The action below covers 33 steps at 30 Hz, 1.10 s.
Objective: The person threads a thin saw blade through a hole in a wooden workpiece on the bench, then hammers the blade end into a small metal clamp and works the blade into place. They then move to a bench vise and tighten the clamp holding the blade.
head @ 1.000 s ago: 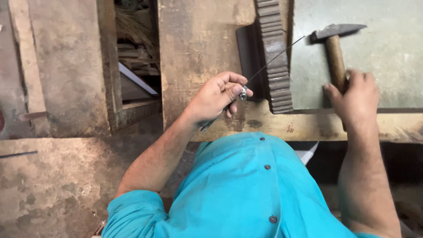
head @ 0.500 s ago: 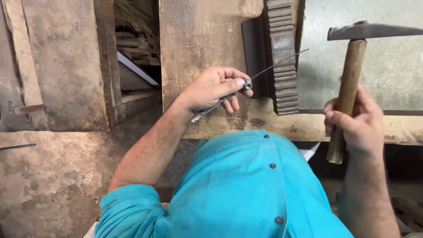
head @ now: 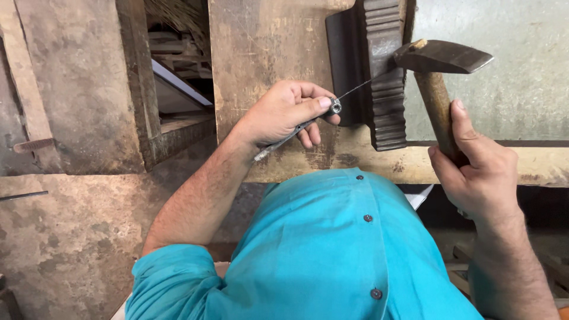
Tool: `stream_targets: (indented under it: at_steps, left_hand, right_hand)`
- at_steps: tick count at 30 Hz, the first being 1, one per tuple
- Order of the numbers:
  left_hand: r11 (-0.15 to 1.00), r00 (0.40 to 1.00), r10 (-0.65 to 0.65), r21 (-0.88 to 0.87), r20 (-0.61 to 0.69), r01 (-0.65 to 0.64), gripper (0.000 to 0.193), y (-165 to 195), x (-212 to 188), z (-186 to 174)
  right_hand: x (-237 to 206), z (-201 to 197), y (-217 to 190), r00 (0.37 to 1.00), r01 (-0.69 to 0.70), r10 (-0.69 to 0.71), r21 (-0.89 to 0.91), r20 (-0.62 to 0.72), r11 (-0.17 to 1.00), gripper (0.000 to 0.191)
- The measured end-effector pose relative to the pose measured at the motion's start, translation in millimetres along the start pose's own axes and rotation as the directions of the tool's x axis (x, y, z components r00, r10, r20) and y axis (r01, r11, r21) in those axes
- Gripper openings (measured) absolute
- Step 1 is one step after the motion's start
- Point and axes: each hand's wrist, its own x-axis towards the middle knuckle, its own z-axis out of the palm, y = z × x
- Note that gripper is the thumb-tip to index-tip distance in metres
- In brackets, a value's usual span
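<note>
Gripping a slim metal pin tool (head: pixel 296 131) between thumb and fingers, the left hand (head: pixel 281 112) rests over the worn wooden bench top (head: pixel 261 47). Tool's round collar (head: pixel 335 106) sits at the thumb tip; from it a thin wire (head: pixel 360 88) runs up and to the right.

Wire's long axis: diagonal, lower-left to upper-right, far end reaching onto the ridged dark metal block (head: pixel 385 77) that stands on edge against the bench. Cannot tell whether the tip touches a ridge or lies just above it.

Right hand (head: pixel 480 178) clenched around the wooden handle (head: pixel 437 109) of a hammer (head: pixel 441 57), grip low on the shaft. Handle near upright, leaning slightly left at the top. Head horizontal, blunt face toward the block, tapered peen pointing right.

Key relation: hammer face sits just right of and slightly above the wire's far end, near or touching the block's upper right edge. The right hand is the farther one, well below the block; the left hand is nearer, just left of it.

Teal shirt (head: pixel 332 255) fills the lower frame. Pale grey wall (head: pixel 504 89) behind the hammer.
</note>
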Motion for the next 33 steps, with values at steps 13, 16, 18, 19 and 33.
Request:
stream_targets:
  at_steps: [13,16,18,19,33]
  left_hand:
    - [1.0,1.0,-0.007,0.008,0.017,0.007,0.037,1,6,-2]
    - [1.0,1.0,-0.015,-0.013,0.028,0.015,0.037,0,9,-2]
    - [1.0,1.0,-0.018,0.001,0.018,0.018,0.037,0,12,-2]
    - [1.0,1.0,-0.019,0.007,0.015,0.019,0.037,0,14,-1]
    - [0.999,0.998,-0.032,0.024,0.06,0.03,0.036,0,34,0]
  right_hand:
    - [0,2,-5,1.0,-0.02,0.02,0.002,0.016,1.0,0.077]
    - [0,2,-5,0.999,-0.032,0.032,0.024,0.008,0.999,0.077]
    - [1,3,-6,0.999,-0.043,0.043,0.013,0.022,0.999,0.077]
    - [2,2,-6,1.0,-0.023,0.023,0.019,0.015,1.0,0.077]
    - [4,0,-14,0.999,-0.03,0.03,0.003,0.036,1.0,0.075]
